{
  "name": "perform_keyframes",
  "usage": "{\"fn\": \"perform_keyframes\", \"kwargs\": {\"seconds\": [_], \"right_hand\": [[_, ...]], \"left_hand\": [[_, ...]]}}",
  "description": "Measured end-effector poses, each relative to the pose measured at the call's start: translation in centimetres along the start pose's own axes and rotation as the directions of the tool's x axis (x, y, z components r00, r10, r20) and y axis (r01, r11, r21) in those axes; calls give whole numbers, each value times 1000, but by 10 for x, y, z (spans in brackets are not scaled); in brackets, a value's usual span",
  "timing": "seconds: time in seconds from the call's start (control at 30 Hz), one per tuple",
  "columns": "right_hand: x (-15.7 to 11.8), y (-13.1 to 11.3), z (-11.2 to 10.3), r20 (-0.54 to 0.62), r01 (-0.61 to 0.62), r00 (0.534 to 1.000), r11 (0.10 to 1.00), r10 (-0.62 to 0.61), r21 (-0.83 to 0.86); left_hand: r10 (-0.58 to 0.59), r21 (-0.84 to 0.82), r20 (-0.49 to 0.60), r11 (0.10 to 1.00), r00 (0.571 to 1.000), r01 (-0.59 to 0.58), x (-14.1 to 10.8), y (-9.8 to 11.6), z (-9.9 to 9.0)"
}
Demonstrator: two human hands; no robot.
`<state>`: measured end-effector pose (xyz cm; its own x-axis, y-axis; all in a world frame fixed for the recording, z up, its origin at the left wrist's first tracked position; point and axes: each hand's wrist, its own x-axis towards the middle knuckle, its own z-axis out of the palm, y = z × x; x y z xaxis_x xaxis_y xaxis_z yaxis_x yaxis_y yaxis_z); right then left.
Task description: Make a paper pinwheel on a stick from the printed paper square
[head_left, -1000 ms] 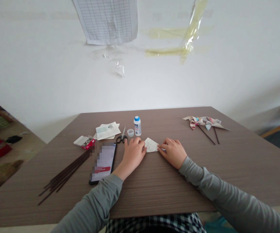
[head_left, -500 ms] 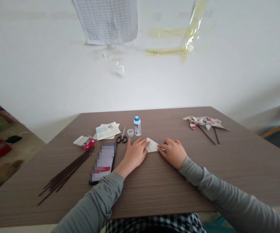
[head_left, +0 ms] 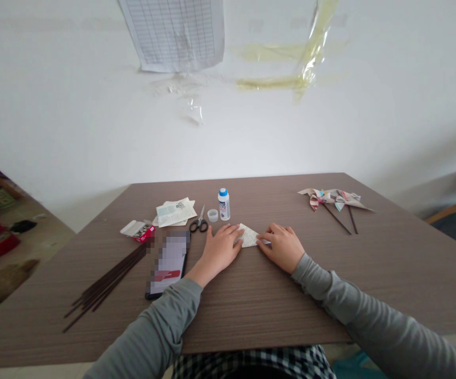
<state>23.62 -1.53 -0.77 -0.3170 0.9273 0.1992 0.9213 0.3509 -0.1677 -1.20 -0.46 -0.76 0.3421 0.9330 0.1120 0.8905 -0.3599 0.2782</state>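
A small sheet of printed paper (head_left: 248,237), folded into a triangle, lies on the table between my hands. My left hand (head_left: 222,246) rests flat at its left side, fingers stretched out and fingertips on the paper. At the right corner, my right hand (head_left: 282,246) has thumb and fingers pinched together on the paper, covering part of it. Just behind my left hand stand a white bottle with a blue cap (head_left: 224,204) and a small translucent cup (head_left: 212,215). Black-handled scissors (head_left: 199,225) lie to the left of them.
Left of my hands lie a phone (head_left: 168,263), thin brown sticks (head_left: 109,281), an open red-and-white box of small pieces (head_left: 143,230) and stacked printed paper pieces (head_left: 176,212). Two paper pinwheels (head_left: 334,199) on sticks lie at the back right. A white wall (head_left: 165,152) borders the table's (head_left: 251,310) far edge.
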Motion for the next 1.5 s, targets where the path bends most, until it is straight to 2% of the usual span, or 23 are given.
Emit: {"fn": "perform_keyframes", "kwargs": {"seconds": [0.13,0.23,0.43,0.63,0.93,1.2,1.5], "right_hand": [[4,-7,-6,48,-85,995,995,83,47],[7,-15,-10,94,-121,988,992,118,21],[8,-29,-11,127,-168,978,986,166,7],[7,-32,-11,135,-217,968,976,212,23],[12,-27,-8,178,-275,952,953,251,128],[16,-14,-8,220,-307,937,940,271,149],[21,4,-8,238,-313,931,941,276,131]], "left_hand": [[6,-10,-14,1000,1000,-7,1,-5,6],[21,-20,-16,1000,1000,-22,3,-9,8],[3,-49,102,999,995,2,7,-12,2],[-11,-61,116,998,993,18,8,-9,-3],[-66,-12,177,998,982,69,5,4,-15],[-48,3,145,999,988,48,5,-3,-9],[-60,-8,167,998,984,63,4,-2,-12]]}}
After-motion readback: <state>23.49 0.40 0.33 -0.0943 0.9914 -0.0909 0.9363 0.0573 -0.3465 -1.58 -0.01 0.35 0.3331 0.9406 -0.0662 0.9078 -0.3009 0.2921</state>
